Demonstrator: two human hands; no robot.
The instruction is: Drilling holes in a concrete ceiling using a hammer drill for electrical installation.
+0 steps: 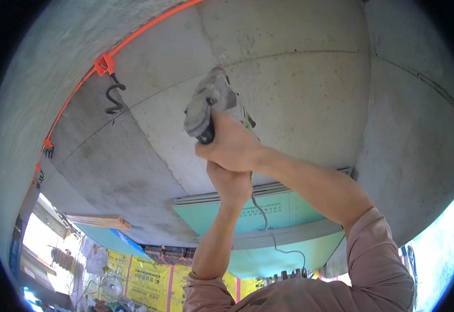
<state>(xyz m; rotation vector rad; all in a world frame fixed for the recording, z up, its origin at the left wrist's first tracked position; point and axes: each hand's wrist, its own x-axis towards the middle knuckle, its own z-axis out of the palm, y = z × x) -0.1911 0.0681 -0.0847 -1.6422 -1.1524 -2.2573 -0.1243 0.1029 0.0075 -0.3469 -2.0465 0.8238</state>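
Overhead, a dusty grey hammer drill (220, 96) points up at the concrete ceiling (299, 99). My right hand (234, 143) is closed around its body, near a black, stubby part. Just below, my left hand (230, 182) is closed at the lower end of the drill, against the right hand; the part under its fingers is hidden. A grey power cord (260, 207) hangs from beneath my hands and loops down. Whether the drill's tip touches the ceiling is hard to make out.
Orange conduit (149, 25) runs along the ceiling at the left, with an orange junction box (103, 64) and a coiled dark wire (113, 99) dangling from it. Green boards (198, 214) stand behind me. Wooden planks (99, 222), yellow sheeting (149, 283) and a fan (112, 286) are at lower left.
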